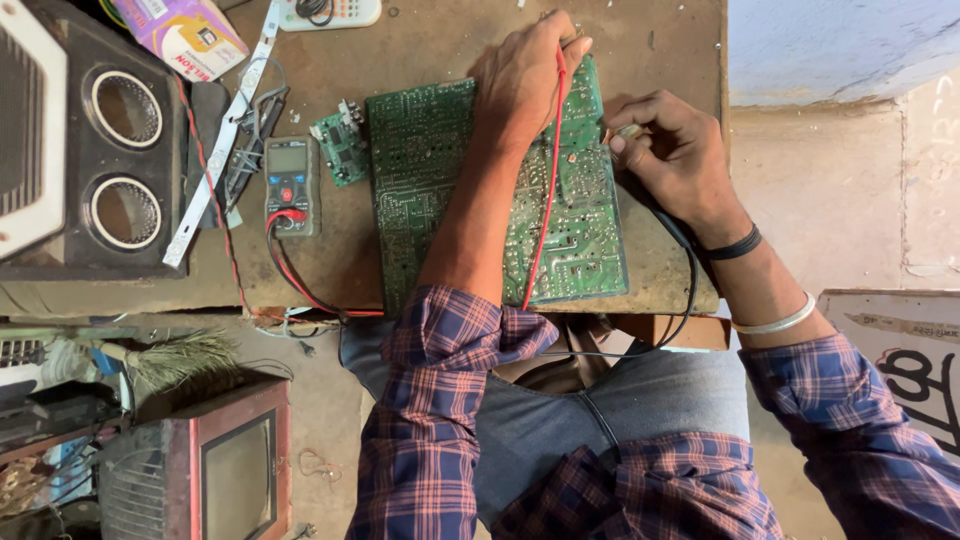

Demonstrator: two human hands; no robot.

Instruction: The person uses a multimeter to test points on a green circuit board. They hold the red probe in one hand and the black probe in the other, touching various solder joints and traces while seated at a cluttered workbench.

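A large green circuit board (420,180) lies solder side up on a worn brown table (430,40). My left hand (525,75) rests on the board's far edge and grips the red test probe, whose red lead (545,190) runs back across the board. My right hand (675,155) pinches the black probe at the board's right edge; its black lead (690,290) loops down to my lap. Both leads run to a dark multimeter (291,185) lying left of the board.
A small green circuit board (342,148) sits between the meter and the big board. A black speaker box (85,140), a white strip (225,130), a pink packet (185,32) and a remote (330,12) lie at left. A small old television (215,470) stands on the floor.
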